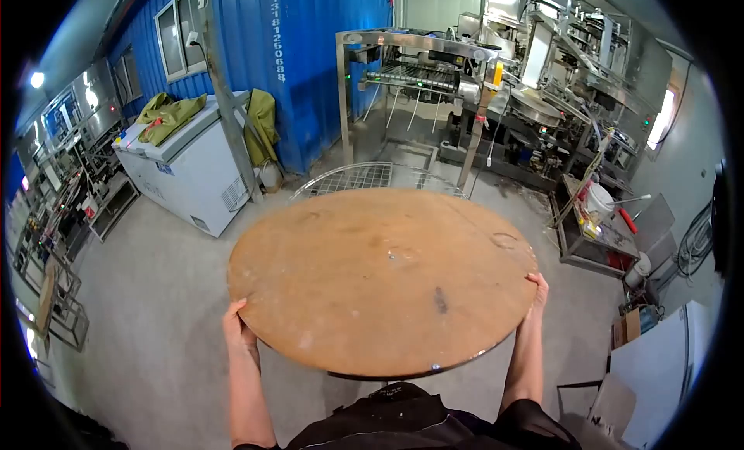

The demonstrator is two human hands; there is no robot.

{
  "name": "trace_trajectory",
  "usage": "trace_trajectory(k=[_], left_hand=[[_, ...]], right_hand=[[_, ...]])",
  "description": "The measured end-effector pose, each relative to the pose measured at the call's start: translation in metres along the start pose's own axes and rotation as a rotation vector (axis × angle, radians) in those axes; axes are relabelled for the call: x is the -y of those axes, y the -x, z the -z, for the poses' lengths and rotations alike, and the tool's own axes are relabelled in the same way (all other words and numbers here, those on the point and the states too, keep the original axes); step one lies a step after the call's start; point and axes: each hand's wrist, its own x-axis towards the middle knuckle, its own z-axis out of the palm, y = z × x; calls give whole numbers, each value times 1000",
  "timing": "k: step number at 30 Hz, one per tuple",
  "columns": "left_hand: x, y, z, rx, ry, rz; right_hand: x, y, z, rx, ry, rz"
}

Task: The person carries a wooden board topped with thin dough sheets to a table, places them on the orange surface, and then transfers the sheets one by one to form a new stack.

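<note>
A round wooden tabletop (364, 272), brown and stained, fills the middle of the head view in front of my body. My left hand (239, 326) grips its left edge, the thumb lying on top and the other fingers hidden beneath. On the right edge, my right hand (539, 289) holds in the same way, thumb over the rim. Whatever supports the tabletop from below is hidden. Just beyond its far edge shows a round metal wire rack (356, 177), partly covered by the wood.
A white chest freezer (182, 167) with green cloth (174, 113) on its lid stands left. Ahead are a metal-framed conveyor (418, 76) and machinery (542, 109). A low metal cart (601, 241) carrying a white bucket (599, 200) is at right. Grey floor (147, 295) surrounds me.
</note>
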Motion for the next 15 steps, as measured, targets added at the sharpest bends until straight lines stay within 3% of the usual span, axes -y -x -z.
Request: trace_trajectory(k=[4, 8, 11, 12, 15], left_hand=[[32, -72, -23, -100, 33, 8], [60, -129, -1, -146, 11, 16], [76, -135, 15, -257, -75, 155], [83, -130, 18, -318, -107, 220], [105, -122, 35, -271, 5, 315]], right_hand=[[-9, -127, -20, 8, -41, -89], [-38, -183, -25, 3, -86, -216], [-75, -211, 29, -76, -6, -135], [-81, -204, 34, -146, 68, -197], [-101, -211, 80, -241, 258, -153]])
